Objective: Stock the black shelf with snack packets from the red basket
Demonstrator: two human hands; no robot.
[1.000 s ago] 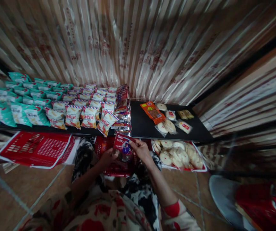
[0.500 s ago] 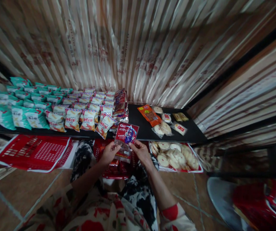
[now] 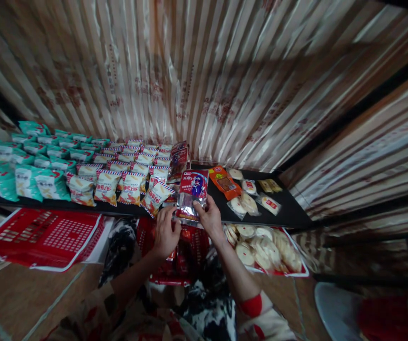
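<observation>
A dark red snack packet (image 3: pixel 192 196) with a blue figure and a clear window is upright in my right hand (image 3: pixel 210 219), thumb on its front and fingers behind. My left hand (image 3: pixel 166 233) is at the packet's lower left, beside the shelf's front edge, fingers apart and holding nothing I can see. Whether its fingertips touch the packet is unclear. Just behind stands a row of similar dark red packets (image 3: pixel 179 163). A red basket (image 3: pixel 154 277) between my knees holds several red packets, partly covered by my arms.
On the black shelf (image 3: pixel 289 208), teal bags (image 3: pixel 28 182) and white-and-red snack bags (image 3: pixel 131 187) stand in rows at left. An orange packet (image 3: pixel 225 182) and small wrapped cakes (image 3: pixel 269 204) lie at right. Below are a red basket (image 3: pixel 43 237) and a basket of round wafers (image 3: pixel 266 251).
The packet has moved up and slightly right, toward the standing row, in my right hand. My left hand has come off its lower left edge, fingers loosening. The view has shifted a little.
</observation>
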